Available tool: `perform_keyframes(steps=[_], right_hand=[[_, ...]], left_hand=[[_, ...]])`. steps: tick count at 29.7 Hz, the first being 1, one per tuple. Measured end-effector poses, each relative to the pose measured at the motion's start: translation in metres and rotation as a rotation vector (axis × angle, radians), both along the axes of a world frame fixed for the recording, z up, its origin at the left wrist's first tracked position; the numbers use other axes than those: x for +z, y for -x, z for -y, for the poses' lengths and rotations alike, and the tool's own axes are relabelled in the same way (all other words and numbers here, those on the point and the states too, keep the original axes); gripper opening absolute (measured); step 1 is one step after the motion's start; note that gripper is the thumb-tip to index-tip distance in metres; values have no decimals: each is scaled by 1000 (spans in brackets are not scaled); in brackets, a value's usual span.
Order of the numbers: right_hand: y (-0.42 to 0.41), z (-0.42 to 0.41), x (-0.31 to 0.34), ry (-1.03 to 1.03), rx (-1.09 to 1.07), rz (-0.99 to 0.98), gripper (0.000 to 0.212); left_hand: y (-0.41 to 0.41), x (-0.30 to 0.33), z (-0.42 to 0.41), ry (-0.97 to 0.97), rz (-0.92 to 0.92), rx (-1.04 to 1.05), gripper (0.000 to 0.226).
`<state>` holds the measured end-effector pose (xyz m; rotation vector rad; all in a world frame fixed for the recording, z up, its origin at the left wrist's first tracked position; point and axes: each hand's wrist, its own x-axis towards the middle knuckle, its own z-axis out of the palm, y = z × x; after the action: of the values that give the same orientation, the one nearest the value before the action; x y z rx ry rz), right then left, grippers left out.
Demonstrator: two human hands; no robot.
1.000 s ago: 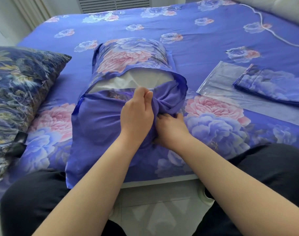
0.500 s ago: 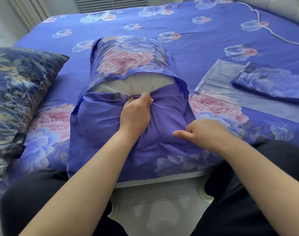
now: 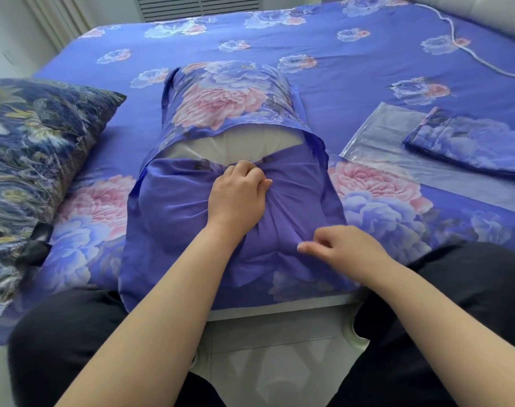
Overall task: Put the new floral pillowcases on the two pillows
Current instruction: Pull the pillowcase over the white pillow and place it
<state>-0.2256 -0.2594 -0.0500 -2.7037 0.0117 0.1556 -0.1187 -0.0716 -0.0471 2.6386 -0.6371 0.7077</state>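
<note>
A white pillow [image 3: 235,145] lies on the bed, mostly inside a blue floral pillowcase [image 3: 221,98]; a strip of white shows at the case's open mouth. The plain blue inner flap [image 3: 168,212] covers the pillow's near end. My left hand [image 3: 235,195] bunches and grips this flap near the opening. My right hand [image 3: 341,248] pinches the flap's lower right edge near the bed's front. A second pillow [image 3: 36,148] in a dark patterned case lies at the left. A folded floral pillowcase [image 3: 470,148] rests at the right.
A clear plastic bag [image 3: 376,136] lies under the folded pillowcase. The bed has a matching blue floral sheet [image 3: 353,74]. A white cable [image 3: 470,54] runs across the far right. My knees in dark trousers meet the bed's front edge over a white tiled floor.
My right hand left the bunched flap beside my left hand and moved down and right to pinch the flap's lower edge. The flap now lies flatter over the pillow's near end.
</note>
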Motion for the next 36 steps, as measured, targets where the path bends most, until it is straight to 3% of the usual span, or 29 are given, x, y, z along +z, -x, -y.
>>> perform_keyframes(steps=[2, 5, 8, 11, 14, 19, 24, 28, 31, 34, 36], right_hand=[[-2, 11, 14, -262, -186, 126, 63], [-24, 16, 20, -344, -313, 193, 51], [-44, -9, 0, -522, -201, 55, 55], [-42, -32, -11, -633, -159, 151, 64], [-44, -33, -14, -641, -218, 118, 79], [-38, -27, -21, -721, -244, 163, 71], [-37, -11, -20, -871, -207, 209, 49], [-54, -5, 2, -593, -56, 124, 56], [-61, 7, 15, -361, -44, 54, 47], [-80, 11, 34, -432, -261, 110, 62], [-95, -6, 43, -683, -302, 27, 60]], left_hand=[[1, 6, 1, 56, -55, -10, 28], [4, 19, 10, -61, -181, 59, 44], [3, 30, 23, -226, -202, 129, 52], [-8, 46, 34, -328, -189, 190, 55], [-29, 61, 57, -473, -213, 236, 55], [-37, 69, 97, -595, -235, 43, 33], [-83, 109, 69, -292, -302, 122, 24], [-99, 89, 36, -310, -246, 186, 30], [-97, 75, 31, -284, -220, 149, 34], [-100, 79, 41, -178, -304, 133, 32], [-96, 81, 51, -128, -351, 109, 32]])
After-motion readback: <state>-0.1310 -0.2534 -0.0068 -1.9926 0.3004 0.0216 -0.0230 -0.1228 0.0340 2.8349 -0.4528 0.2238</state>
